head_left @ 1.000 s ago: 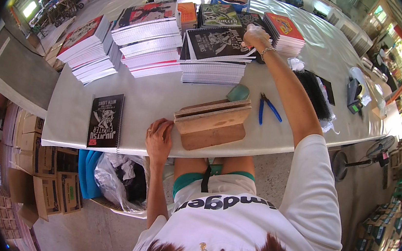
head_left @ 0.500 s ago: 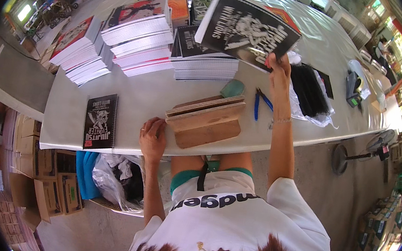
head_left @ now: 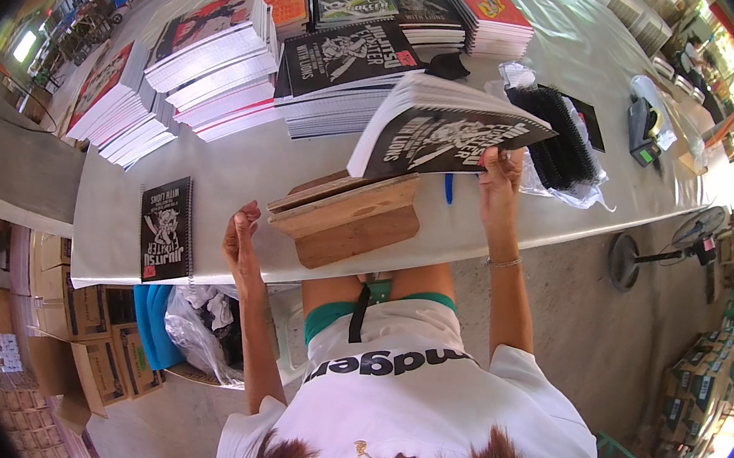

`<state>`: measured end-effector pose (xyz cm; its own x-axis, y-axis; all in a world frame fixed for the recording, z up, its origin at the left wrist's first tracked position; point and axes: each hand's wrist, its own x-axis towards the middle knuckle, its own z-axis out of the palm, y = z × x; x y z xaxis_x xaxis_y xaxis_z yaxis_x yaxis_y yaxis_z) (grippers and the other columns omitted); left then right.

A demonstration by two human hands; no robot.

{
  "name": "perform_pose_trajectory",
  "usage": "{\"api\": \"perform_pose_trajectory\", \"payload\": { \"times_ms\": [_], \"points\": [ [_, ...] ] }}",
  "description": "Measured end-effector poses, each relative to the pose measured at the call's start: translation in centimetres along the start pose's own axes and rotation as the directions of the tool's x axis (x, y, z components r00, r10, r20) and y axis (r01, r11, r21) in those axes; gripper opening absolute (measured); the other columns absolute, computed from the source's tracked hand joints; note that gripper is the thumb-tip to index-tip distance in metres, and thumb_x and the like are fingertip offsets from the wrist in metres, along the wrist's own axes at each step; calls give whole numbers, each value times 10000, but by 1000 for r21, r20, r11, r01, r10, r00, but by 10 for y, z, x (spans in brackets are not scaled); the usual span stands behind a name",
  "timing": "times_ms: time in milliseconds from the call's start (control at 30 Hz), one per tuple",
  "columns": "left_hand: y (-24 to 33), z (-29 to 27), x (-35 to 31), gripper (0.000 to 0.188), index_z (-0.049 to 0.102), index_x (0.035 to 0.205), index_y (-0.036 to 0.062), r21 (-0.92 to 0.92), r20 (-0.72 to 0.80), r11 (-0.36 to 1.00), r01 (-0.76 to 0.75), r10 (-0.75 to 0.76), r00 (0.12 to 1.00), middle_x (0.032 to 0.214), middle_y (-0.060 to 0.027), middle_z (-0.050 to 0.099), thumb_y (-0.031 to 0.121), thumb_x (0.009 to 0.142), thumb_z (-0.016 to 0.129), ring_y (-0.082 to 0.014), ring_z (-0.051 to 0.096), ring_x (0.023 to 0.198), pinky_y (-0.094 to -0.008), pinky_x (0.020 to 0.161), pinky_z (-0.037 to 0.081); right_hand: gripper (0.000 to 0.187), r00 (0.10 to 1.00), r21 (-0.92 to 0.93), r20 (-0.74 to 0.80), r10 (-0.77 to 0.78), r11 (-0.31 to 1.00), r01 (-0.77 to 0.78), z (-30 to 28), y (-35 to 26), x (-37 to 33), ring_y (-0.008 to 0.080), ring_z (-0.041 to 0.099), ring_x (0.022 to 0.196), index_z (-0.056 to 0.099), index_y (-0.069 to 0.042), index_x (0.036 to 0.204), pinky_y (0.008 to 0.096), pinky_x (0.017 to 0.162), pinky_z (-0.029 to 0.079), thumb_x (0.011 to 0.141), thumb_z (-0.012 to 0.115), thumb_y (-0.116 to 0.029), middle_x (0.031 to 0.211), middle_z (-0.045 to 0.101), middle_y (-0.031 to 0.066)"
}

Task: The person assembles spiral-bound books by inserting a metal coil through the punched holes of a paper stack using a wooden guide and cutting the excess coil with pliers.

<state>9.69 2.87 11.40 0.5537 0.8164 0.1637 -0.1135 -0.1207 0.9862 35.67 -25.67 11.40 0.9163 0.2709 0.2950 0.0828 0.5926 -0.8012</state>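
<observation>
My right hand (head_left: pixel 501 182) grips a black-covered book (head_left: pixel 448 139) by its right corner. White page edges fan out at the book's left side, and it hangs tilted just above and behind a wooden stand (head_left: pixel 345 222) with a slot. Raised near the table's front edge, my left hand (head_left: pixel 243 236) is empty, its fingers loosely bent and apart. Left of it lies a spiral-bound black notebook (head_left: pixel 166 230). Behind the held book, a stack of matching black-covered books (head_left: pixel 349 55) stands. One blue tool handle (head_left: pixel 449 188) shows beneath the held book; the rest is hidden.
Tall stacks of books (head_left: pixel 211 52) fill the table's back left. A red-covered stack (head_left: pixel 489 23) stands farther back. At the right are a bundle of black coils (head_left: pixel 559 142) on plastic and a tape dispenser (head_left: pixel 644 133). A fan (head_left: pixel 660 251) stands beyond the table.
My right hand has brought the book down and nearer, from above the black stack to the wooden stand. My left hand has lifted off the table beside the stand and shifted left.
</observation>
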Motion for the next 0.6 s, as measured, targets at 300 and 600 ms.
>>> {"api": "perform_pose_trajectory", "payload": {
  "times_ms": [300, 600],
  "points": [
    [26, 32, -10, 722, 396, 1386, 58, -156, 251, 966, -205, 239, 938, 1273, -98, 481, 314, 810, 749, -182, 467, 1164, -343, 984, 386, 524, 975, -859, 202, 88, 494, 133, 46, 49, -67, 286, 446, 1231, 331, 25, 1399, 401, 1046, 337, 925, 515, -100, 1341, 432, 176],
    [-19, -18, 26, 580, 464, 1314, 39, -163, 270, 985, -47, 91, 959, 1173, -61, 574, 86, 802, 733, -163, 556, 1054, -308, 919, 432, 476, 898, -955, 288, -332, -171, 243, 1, -43, 71, 364, 436, 1160, 510, -95, 1280, 504, 969, 335, 809, 540, -33, 1261, 475, 165]
  ]
}}
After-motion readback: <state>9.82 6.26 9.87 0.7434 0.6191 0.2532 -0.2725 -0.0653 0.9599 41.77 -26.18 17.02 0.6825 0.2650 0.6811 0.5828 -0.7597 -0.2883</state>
